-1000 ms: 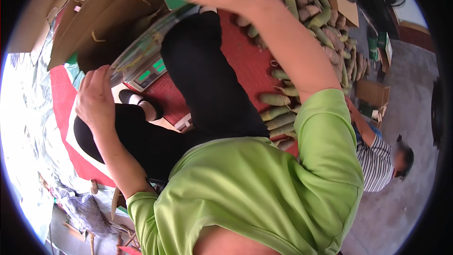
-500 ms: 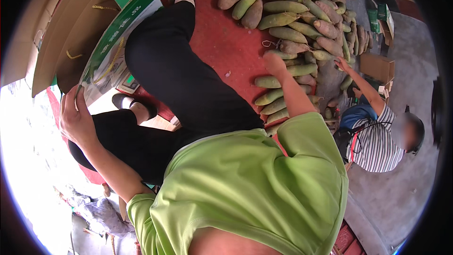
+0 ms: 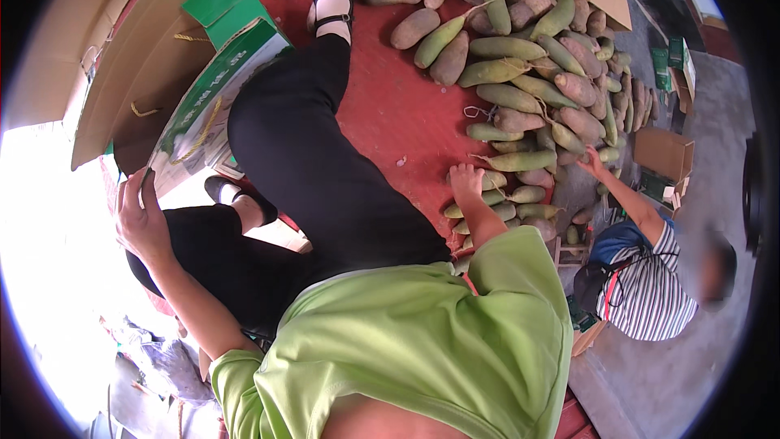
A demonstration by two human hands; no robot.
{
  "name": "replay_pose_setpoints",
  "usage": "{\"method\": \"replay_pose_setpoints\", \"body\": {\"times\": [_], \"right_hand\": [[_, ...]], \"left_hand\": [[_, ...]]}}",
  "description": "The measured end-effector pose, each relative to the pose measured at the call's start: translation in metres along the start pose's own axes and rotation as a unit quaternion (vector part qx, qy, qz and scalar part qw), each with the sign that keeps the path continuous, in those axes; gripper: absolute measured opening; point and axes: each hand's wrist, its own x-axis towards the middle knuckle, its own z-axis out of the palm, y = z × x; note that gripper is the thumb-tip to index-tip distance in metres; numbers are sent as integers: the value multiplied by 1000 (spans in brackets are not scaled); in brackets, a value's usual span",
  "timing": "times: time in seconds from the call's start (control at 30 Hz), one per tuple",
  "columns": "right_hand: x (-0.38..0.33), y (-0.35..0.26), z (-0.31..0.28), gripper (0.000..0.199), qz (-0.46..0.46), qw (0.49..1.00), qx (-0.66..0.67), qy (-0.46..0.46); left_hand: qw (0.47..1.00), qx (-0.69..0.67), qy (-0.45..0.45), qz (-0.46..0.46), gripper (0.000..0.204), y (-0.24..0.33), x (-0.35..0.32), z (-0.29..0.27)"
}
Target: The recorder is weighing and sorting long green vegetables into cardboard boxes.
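Cardboard carton (image 3: 199,91) stands beyond my left hand (image 3: 142,218), edge pinched, seemingly for steadiness. Well apart, my right hand (image 3: 466,183) is beside green radishes (image 3: 524,162); its grip I can't tell.

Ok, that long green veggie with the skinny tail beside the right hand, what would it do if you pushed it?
The long green veggie might roll, since it looks rounded, though its close neighbours could block it. Its thick body suggests it's stiff and fairly heavy. The skinny tail may bend or snap.
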Motion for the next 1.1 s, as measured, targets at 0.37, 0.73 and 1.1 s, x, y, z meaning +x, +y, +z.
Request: {"method": "replay_pose_setpoints", "body": {"times": [0.37, 0.73, 1.1], "right_hand": [[7, 24, -26, 24, 12, 999, 19, -44], [34, 95, -89, 64, 110, 813, 504, 269], [-16, 13, -454, 49, -227, 501, 695, 463]], "left_hand": [[1000, -16, -7, 19, 9, 12, 7, -4], [999, -30, -15, 14, 12, 20, 8, -16], [999, -15, -5, 36, 8, 14, 5, -17]]}}
